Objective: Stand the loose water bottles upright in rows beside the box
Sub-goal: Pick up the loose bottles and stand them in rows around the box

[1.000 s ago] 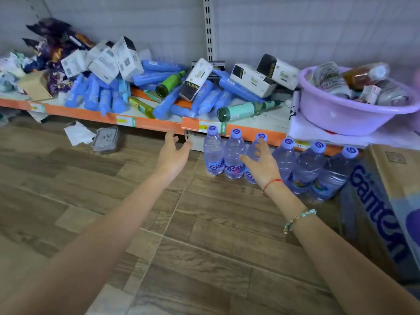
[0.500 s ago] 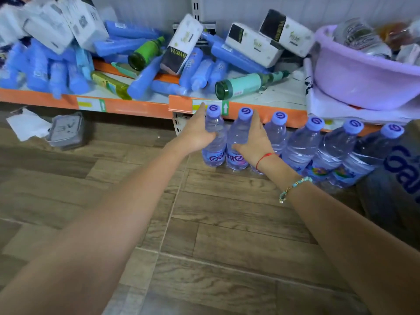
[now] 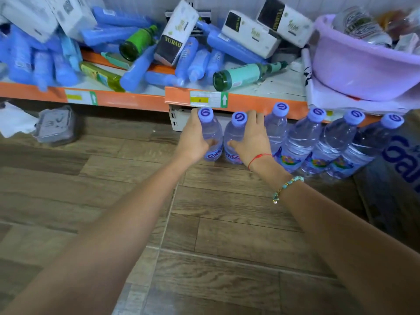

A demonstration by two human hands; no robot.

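An orange-edged shelf (image 3: 127, 103) is heaped with blue tubes (image 3: 136, 69), green bottles (image 3: 245, 75) and white cartons (image 3: 250, 34). A lilac basin (image 3: 363, 69) is set at its right end, and a grey tray (image 3: 56, 126) is seen on the wooden floor (image 3: 216, 235) below.

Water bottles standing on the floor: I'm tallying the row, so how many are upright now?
6, in one row under the shelf edge: first bottle in the left hand, second bottle in the right hand, then four toward the box. Others may be hidden.
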